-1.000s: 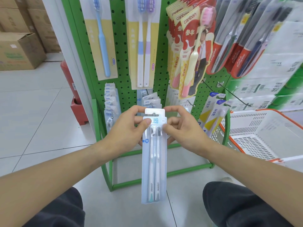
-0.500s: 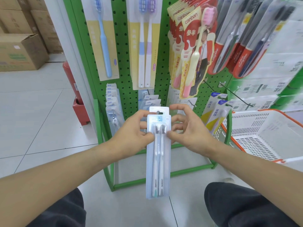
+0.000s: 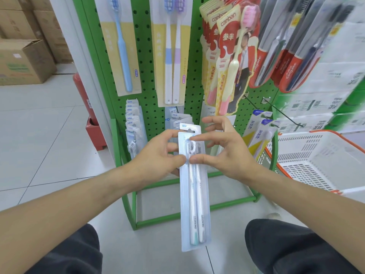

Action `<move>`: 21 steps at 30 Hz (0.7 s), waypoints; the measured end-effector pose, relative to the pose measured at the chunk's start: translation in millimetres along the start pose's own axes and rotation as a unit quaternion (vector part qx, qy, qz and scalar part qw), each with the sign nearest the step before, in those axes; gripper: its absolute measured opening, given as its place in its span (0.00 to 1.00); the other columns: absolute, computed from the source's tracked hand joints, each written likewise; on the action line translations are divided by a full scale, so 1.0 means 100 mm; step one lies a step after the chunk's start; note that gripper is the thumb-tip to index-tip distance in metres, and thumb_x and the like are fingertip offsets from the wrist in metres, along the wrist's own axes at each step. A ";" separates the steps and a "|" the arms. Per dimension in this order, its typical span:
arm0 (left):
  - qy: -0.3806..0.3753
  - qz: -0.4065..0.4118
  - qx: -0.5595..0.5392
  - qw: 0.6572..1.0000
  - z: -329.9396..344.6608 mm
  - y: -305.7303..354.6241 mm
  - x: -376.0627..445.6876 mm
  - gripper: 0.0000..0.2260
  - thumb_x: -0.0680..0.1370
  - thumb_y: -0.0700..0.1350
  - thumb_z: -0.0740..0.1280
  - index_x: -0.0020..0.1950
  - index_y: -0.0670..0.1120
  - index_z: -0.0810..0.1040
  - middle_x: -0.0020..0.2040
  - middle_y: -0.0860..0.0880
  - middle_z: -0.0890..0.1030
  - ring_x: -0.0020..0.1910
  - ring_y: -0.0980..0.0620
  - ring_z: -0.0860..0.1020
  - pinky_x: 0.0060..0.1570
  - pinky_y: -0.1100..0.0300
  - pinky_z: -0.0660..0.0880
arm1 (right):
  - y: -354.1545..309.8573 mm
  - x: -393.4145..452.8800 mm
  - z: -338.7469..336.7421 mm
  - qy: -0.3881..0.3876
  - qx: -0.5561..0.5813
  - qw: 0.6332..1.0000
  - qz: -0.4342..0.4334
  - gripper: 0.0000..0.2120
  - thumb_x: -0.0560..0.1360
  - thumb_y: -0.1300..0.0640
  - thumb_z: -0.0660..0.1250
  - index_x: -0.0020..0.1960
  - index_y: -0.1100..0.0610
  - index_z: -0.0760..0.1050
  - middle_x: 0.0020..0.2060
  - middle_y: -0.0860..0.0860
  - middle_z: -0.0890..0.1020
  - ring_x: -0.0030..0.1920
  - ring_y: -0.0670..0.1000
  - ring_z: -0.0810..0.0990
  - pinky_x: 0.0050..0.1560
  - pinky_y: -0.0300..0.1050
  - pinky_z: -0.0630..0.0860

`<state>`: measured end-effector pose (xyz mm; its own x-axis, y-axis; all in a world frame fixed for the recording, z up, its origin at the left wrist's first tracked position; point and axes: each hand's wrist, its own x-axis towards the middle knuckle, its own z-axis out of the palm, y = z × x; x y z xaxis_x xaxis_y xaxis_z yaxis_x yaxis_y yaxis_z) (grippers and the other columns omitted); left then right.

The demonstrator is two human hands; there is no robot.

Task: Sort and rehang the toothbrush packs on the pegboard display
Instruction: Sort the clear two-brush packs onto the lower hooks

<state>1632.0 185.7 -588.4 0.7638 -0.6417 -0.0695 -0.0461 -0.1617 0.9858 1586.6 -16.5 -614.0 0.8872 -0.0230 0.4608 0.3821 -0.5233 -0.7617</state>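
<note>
I hold a clear twin toothbrush pack (image 3: 194, 194) upright in front of the green pegboard (image 3: 146, 56), and a second card marked NEW shows just behind its top. My left hand (image 3: 158, 155) pinches the pack's left edge, thumb on the front. My right hand (image 3: 227, 151) pinches it from the right, with thumb and index finger on the front by the brush heads and the other fingers spread. Similar clear packs (image 3: 181, 119) hang on the lower row right behind the pack's top.
The upper row holds a blue brush pack (image 3: 122, 46), a twin pack (image 3: 171, 56), canban packs (image 3: 227, 56) and Colgate packs (image 3: 286, 56). Lower down hang clear packs (image 3: 133, 127), yellow packs (image 3: 258, 135) and bare hooks (image 3: 284, 113). A white basket (image 3: 316, 155) stands right, cardboard boxes (image 3: 25, 62) far left.
Both hands and the pack have shifted slightly right, closer to the lower row. My right index finger has stretched across the pack's top front.
</note>
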 end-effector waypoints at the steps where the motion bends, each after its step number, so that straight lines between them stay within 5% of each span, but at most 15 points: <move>1: -0.007 -0.004 -0.008 1.000 0.00 0.01 0.00 0.20 0.80 0.30 0.65 0.68 0.47 0.71 0.53 0.43 0.86 0.49 0.41 0.86 0.47 0.46 0.84 | -0.02 0.00 0.00 0.000 0.023 1.000 0.013 0.20 0.62 0.47 0.82 0.53 0.45 0.85 0.66 0.48 0.72 0.62 0.49 0.75 0.53 0.42 0.78; 8: -0.092 -0.043 0.013 0.995 0.04 0.00 -0.08 0.13 0.80 0.32 0.65 0.64 0.42 0.77 0.45 0.44 0.86 0.42 0.50 0.86 0.38 0.60 0.80 | -0.07 -0.05 0.01 -0.003 0.037 0.998 0.047 0.21 0.62 0.47 0.81 0.54 0.48 0.84 0.61 0.47 0.75 0.61 0.46 0.78 0.43 0.42 0.82; 13: -0.072 -0.049 0.026 0.996 0.02 -0.03 -0.06 0.14 0.84 0.35 0.61 0.65 0.48 0.78 0.51 0.43 0.87 0.48 0.45 0.86 0.43 0.56 0.83 | -0.06 -0.09 0.10 0.028 0.081 0.984 0.157 0.38 0.55 0.44 0.84 0.59 0.46 0.71 0.60 0.44 0.78 0.48 0.49 0.85 0.42 0.50 0.84; 18: -0.051 -0.044 -0.004 0.998 0.00 -0.04 -0.08 0.13 0.84 0.36 0.60 0.66 0.46 0.78 0.49 0.43 0.87 0.47 0.46 0.87 0.40 0.57 0.83 | -0.04 -0.12 0.13 -0.118 0.191 0.946 0.234 0.21 0.68 0.52 0.78 0.57 0.59 0.81 0.50 0.56 0.87 0.48 0.58 0.88 0.38 0.55 0.85; 21: -0.064 -0.027 0.026 0.997 -0.01 -0.07 -0.10 0.14 0.84 0.34 0.59 0.65 0.48 0.77 0.52 0.46 0.87 0.49 0.50 0.86 0.41 0.61 0.82 | -0.04 -0.14 0.10 -0.141 0.189 0.943 0.233 0.16 0.72 0.57 0.75 0.57 0.63 0.82 0.50 0.57 0.87 0.49 0.58 0.87 0.39 0.53 0.86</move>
<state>1625.1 193.4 -594.1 0.6777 -0.7211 -0.1439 -0.0429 -0.2341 0.9713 1575.3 -5.8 -621.3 0.9949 0.0794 -0.0628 -0.0486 -0.1694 -0.9844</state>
